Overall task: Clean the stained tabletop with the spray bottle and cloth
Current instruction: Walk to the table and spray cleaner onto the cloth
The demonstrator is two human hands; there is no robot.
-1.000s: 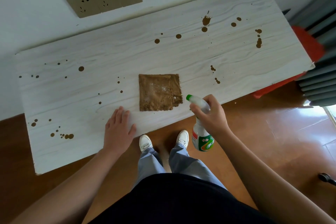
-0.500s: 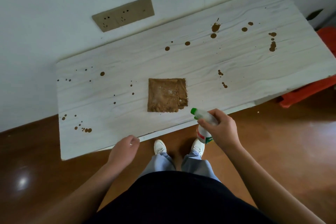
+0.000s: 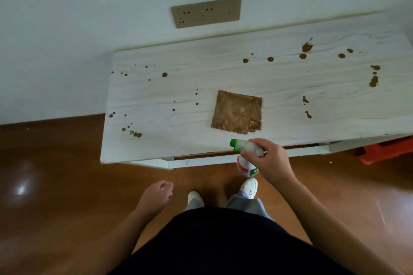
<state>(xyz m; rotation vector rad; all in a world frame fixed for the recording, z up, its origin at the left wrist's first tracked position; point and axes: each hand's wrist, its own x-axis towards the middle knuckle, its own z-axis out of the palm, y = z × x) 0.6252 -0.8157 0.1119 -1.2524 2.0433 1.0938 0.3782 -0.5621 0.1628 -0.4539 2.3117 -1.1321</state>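
Broadly: white surface (image 3: 223, 78), hard and flat, spattered with brown stains (image 3: 306, 47). Brown cloth (image 3: 237, 113) lies folded mid-surface, untouched; likely soft and limp, best pressed from above. Spray bottle (image 3: 247, 147) at the near edge, probably light plastic; right hand (image 3: 271, 161) fingers (image 3: 260, 142) curled round its neck. Left hand (image 3: 157, 194) loosely curled, empty.

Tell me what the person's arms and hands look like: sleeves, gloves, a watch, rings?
The left hand and right hand wear no gloves. Both arms are bare for the whole length in view, with no sleeve edge showing. No watch, band or bracelet shows on either wrist, and no ring is visible on the fingers facing the camera.
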